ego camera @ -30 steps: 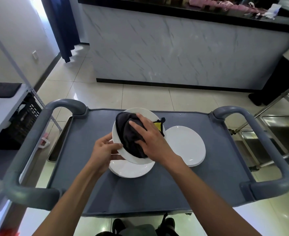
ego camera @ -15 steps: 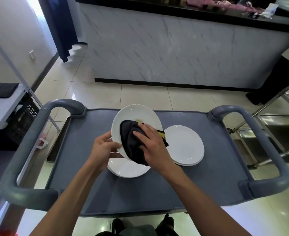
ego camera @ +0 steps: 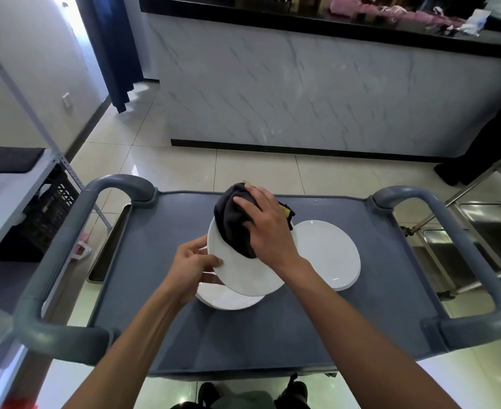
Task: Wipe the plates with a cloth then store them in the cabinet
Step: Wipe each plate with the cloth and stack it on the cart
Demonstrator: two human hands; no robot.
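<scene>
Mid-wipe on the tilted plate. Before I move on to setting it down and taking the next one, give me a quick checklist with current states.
1. Left hand grips the rim of the held plate: ok.
2. Right hand presses the dark cloth on the plate's face: ok.
3. Whole face wiped: cannot tell; the cloth sits on the far part only.
4. Held plate clear of the plate beneath: cannot tell; they overlap in view.
5. Side plate lies flat on the cart: ok.
6. Cabinet for storing in view: not ok.
</scene>
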